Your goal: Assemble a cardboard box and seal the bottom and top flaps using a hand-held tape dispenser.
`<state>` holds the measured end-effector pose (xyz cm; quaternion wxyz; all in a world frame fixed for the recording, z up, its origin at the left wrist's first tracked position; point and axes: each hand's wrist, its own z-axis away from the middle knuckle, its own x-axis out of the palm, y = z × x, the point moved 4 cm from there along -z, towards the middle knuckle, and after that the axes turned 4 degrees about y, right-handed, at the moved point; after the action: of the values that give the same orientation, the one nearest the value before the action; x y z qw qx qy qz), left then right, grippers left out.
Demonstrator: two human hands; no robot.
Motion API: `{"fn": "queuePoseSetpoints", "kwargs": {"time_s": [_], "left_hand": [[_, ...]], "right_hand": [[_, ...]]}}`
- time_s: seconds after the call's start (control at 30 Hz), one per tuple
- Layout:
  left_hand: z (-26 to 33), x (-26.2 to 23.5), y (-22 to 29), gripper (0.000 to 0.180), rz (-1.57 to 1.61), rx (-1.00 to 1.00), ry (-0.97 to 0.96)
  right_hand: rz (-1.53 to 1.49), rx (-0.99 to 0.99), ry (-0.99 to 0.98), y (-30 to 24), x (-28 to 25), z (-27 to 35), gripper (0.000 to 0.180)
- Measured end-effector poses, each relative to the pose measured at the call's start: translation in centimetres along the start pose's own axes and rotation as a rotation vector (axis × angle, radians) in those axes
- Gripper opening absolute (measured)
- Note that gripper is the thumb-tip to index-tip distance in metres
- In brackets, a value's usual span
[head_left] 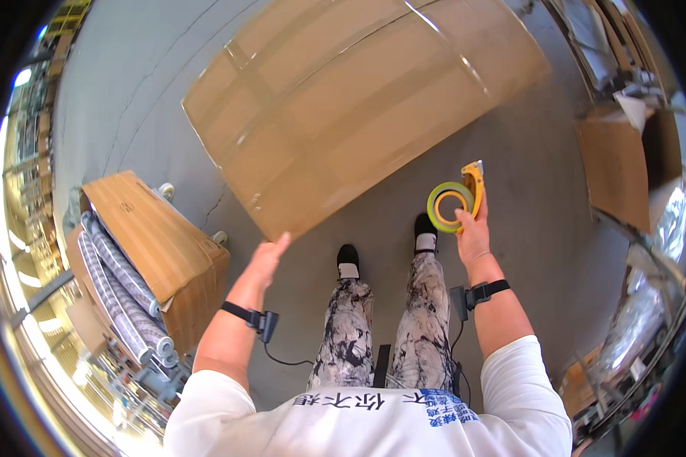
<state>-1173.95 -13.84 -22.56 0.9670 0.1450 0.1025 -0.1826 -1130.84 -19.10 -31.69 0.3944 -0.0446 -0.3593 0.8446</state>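
Note:
A large brown cardboard box [366,99], banded with strips of clear tape, lies on the floor in front of me. My left hand [268,257] is at its near left corner, seen edge-on with the fingers stretched toward the cardboard; whether they press on it I cannot tell. In my right hand [474,232] is a yellow tape dispenser [474,186], held upright with a yellow-green tape roll [437,199] on its left side. The fingers behind the dispenser are partly hidden. A gap of floor separates the dispenser from the box's near edge.
At left stands an open carton [156,244] on wheels, with grey padded rolls [118,282] sticking out. An open brown box [613,167] and silvery plastic wrapping [640,312] stand at right. Grey floor [533,251] lies between, under my feet.

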Motion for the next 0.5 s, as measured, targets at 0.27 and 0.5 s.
{"fn": "queuePoseSetpoints", "kwargs": {"time_s": [0.27,0.5], "left_hand": [[3.5,26.4,3.0,0.079,0.279,-0.078,-0.468],[6.0,43.2,3.6,0.063,0.177,-0.242,-0.661]], "right_hand": [[0.106,0.096,0.039,4.0,-14.7,13.1,0.086],[-0.004,0.117,0.106,7.4,-16.7,15.4,0.087]]}}
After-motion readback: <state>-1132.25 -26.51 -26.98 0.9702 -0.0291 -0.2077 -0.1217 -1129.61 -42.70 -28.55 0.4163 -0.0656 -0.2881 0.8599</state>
